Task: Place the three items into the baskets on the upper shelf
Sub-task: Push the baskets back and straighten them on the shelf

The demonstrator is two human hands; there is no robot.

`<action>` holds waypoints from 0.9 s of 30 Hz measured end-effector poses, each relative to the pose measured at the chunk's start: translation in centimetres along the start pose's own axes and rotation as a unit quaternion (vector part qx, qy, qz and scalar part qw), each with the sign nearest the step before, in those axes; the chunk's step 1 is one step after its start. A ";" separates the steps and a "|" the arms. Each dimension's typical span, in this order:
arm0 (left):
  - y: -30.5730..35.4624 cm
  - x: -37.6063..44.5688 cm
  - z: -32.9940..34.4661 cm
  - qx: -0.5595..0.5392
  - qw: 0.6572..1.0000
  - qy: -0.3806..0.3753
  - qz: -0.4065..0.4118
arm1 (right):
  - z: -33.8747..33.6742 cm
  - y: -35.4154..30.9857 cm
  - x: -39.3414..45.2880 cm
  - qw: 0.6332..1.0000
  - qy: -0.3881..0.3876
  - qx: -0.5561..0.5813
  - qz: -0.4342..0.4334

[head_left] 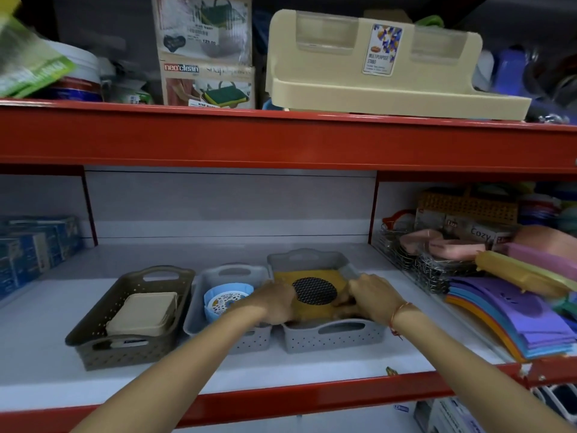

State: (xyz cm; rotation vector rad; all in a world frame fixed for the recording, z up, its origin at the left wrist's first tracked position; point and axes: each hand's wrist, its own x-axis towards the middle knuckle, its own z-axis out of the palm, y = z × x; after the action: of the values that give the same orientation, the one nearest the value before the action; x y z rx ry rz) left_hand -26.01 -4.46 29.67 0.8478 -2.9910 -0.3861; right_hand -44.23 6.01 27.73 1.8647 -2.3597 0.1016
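From the head view, a flat yellow item (312, 284) with a round black mesh spot lies in the grey basket (334, 335) near the shelf's (281, 367) front edge. The left hand (278, 303) and right hand (371, 293) both grip it, fingers closed on its sides. A beige stand (359, 85) above reads "MULTIPURPOSE STAND"; a pack (206, 82) says "neo clean".

Your approach: open shelf (281, 376) front clear; three baskets (334, 337) crowd centre; red beam (281, 142) overhead; clutter (505, 295) blocks right.
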 end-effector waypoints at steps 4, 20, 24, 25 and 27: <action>-2.2 -2.6 -1.9 -0.240 0.968 0.069 -0.028 | -0.8 -1.7 -0.3 0.986 0.081 0.141 0.038; -8.0 -5.9 -4.6 -0.559 0.812 0.042 -0.164 | -3.9 -17.0 5.4 0.732 -0.104 0.651 0.170; -8.2 -5.0 -4.7 -0.572 0.794 0.044 -0.198 | -3.9 -17.3 5.2 0.739 -0.131 0.637 0.179; -8.0 -4.9 -4.8 -0.570 0.795 0.034 -0.206 | -4.3 -17.3 4.9 0.737 -0.136 0.637 0.181; -7.9 -4.7 -5.3 -0.577 0.785 0.024 -0.223 | -4.9 -17.3 4.5 0.723 -0.149 0.648 0.190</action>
State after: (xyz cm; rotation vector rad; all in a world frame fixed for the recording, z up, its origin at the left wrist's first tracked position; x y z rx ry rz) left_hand -17.55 -9.78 33.21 1.2213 -1.7713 -1.8387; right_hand -28.15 -1.74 32.69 1.6263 -3.1536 2.1207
